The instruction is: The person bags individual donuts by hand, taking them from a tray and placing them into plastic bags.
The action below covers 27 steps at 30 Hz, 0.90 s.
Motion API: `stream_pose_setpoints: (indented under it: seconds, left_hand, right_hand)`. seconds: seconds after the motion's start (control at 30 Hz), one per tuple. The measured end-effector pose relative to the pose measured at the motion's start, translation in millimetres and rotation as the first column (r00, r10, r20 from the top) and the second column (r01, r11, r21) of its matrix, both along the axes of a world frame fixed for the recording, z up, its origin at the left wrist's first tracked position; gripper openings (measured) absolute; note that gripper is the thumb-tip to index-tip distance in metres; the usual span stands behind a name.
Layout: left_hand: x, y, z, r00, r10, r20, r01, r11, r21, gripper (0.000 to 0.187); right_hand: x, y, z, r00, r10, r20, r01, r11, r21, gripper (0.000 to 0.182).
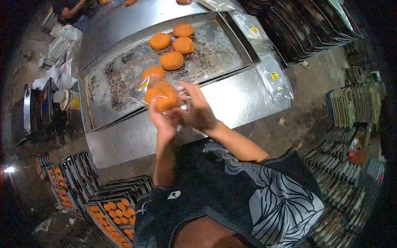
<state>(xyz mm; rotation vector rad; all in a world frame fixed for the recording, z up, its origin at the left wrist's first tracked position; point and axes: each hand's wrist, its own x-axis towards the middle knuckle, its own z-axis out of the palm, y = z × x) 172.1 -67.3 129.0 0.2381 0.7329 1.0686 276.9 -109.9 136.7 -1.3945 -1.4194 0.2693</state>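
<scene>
An orange-brown bun in a clear plastic bag (161,96) is held over the front edge of a worn metal tray (128,53). My left hand (163,120) supports the bagged bun from below, with the fingers round its lower side. To its right, my right hand (198,105) has its fingers bent at the gathered end of the bag. Several unwrapped buns (172,61) lie on the tray just beyond my hands. Part of the bag is blurred.
The tray rests on a shiny metal table (231,99). Clear bags with yellow labels (275,78) lie on its right side. Stacked dark trays (306,29) stand at the upper right, racks of buns (120,213) at the lower left. Another person's arm (74,10) shows at the upper left.
</scene>
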Motion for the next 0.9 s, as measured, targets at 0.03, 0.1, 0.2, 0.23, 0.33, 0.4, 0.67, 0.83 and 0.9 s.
stream_pose_setpoints:
  seconds: [0.03, 0.1, 0.2, 0.23, 0.33, 0.4, 0.67, 0.83, 0.9]
  left_hand:
    - [-6.2, -9.8, -46.2, 0.990, -0.123, 0.075, 0.111, 0.983, 0.145, 0.046]
    - [-8.5, -23.3, -73.6, 0.923, -0.370, -0.101, 0.384, 0.893, 0.236, 0.035]
    - [2.1, -37.8, -88.8, 0.662, -0.317, -0.679, 0.713, 0.544, 0.442, 0.031]
    - [4.8, -38.3, -101.0, 0.575, -0.134, -0.807, 0.790, 0.348, 0.505, 0.030]
    - [11.8, -40.4, -143.3, 0.498, 0.265, -0.826, 0.858, -0.012, 0.513, 0.026]
    - [12.2, -30.1, -175.7, 0.307, 0.143, -0.941, 0.950, -0.098, 0.295, 0.021]
    - [25.7, -23.3, -121.3, 0.488, -0.514, -0.705, 0.834, 0.513, 0.204, 0.033]
    - [44.3, -41.0, -94.9, 0.329, -0.463, -0.823, 0.866, 0.495, 0.067, 0.027]
    - [45.0, -49.1, -96.7, 0.316, -0.493, -0.811, 0.845, 0.535, 0.005, 0.025]
  right_hand:
    - [1.6, -1.4, -2.4, 0.991, -0.130, -0.032, 0.124, 0.979, -0.161, 0.059]
    - [27.7, 14.0, -13.0, 0.980, -0.007, -0.199, -0.082, 0.897, -0.434, 0.029]
    - [90.7, 61.5, 3.5, 0.992, -0.105, -0.074, 0.079, 0.953, -0.294, 0.022]
    - [89.0, 74.9, 44.8, 0.969, -0.246, -0.014, 0.237, 0.946, -0.219, 0.023]
    - [83.7, 118.2, 59.8, 0.948, -0.318, 0.017, 0.316, 0.946, 0.075, 0.025]
    - [69.6, 110.6, 26.7, 0.985, -0.091, 0.147, 0.033, 0.933, 0.358, 0.031]
    - [50.8, -97.3, -91.4, 0.931, 0.273, -0.244, -0.360, 0.804, -0.474, 0.024]
    - [70.9, -98.8, -96.2, 0.970, 0.130, -0.207, -0.238, 0.696, -0.677, 0.025]
    - [58.8, -118.0, -109.6, 0.980, -0.026, -0.199, -0.119, 0.724, -0.680, 0.026]
